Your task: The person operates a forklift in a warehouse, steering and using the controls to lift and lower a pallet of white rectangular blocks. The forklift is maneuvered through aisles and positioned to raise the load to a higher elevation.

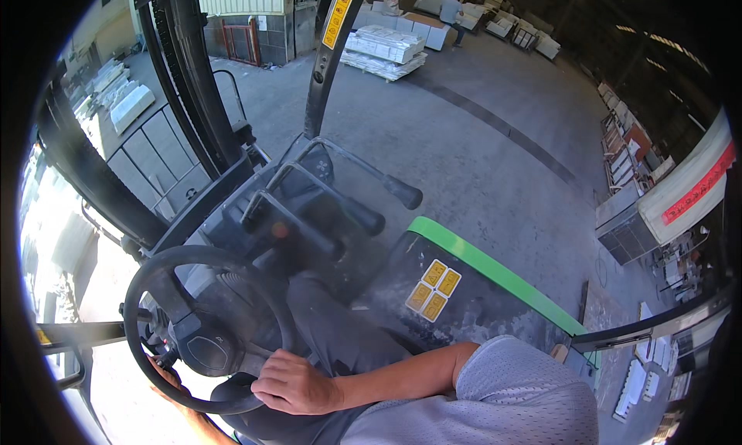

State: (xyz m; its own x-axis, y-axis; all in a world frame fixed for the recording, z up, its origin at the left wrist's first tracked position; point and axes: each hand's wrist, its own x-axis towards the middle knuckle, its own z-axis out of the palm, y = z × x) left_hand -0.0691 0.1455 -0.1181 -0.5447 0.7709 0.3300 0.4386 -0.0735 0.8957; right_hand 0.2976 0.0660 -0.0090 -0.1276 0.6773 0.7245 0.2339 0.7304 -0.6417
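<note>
A black steering wheel (pixel 287 321) with a dark hub (pixel 207 351) stands in front of me at the lower left. My right hand (pixel 297 383) is closed at the lower right of its rim, fingers curled over it. At the lower left of the rim is my left hand (pixel 171 385), partly hidden behind the wheel and washed out by glare. Its fingers curl by a black knob (pixel 166 360) just inside the rim. Several levers with dark grips (pixel 403 191) rise beyond the wheel, touched by neither hand.
The forklift's mast (pixel 197 74) and a roof pillar (pixel 321 81) stand ahead. A green-edged side cover (pixel 495 271) lies to my right. Stacked white slabs (pixel 382 47) sit on the grey floor (pixel 479 167). A person (pixel 451 13) stands farther back. A wrapped column (pixel 680 190) is at right.
</note>
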